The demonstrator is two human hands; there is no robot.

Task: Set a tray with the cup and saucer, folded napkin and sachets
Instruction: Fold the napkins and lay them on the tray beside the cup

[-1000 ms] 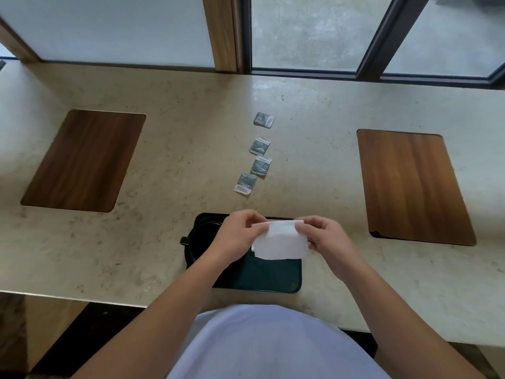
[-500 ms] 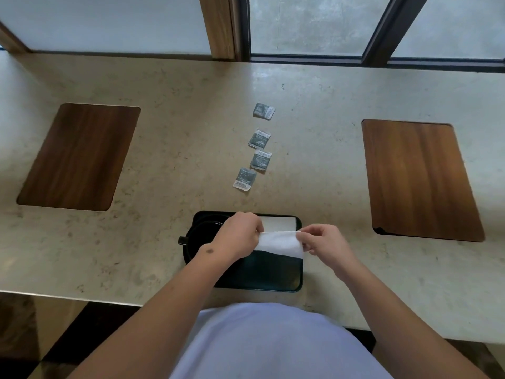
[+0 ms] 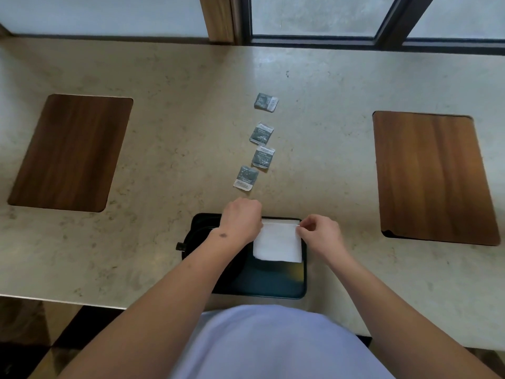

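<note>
Both hands point(image 3: 241, 220) point(image 3: 319, 233) pinching white napkin point(image 3: 277, 243) over dark tray point(image 3: 273, 285)

Beige stone counter point(image 3: 164, 149) below windows point(image 3: 314, 15)

Tray point(image 3: 273, 292) at counter's point(image 3: 164, 77) near edge; napkin point(image 3: 277, 243) on tray's right half; four sachets point(image 3: 263, 135) in row behind tray.

Open counter point(image 3: 169, 149) upper left and right; four sachets point(image 3: 262, 157) lined up mid-frame beyond tray point(image 3: 273, 291).
</note>
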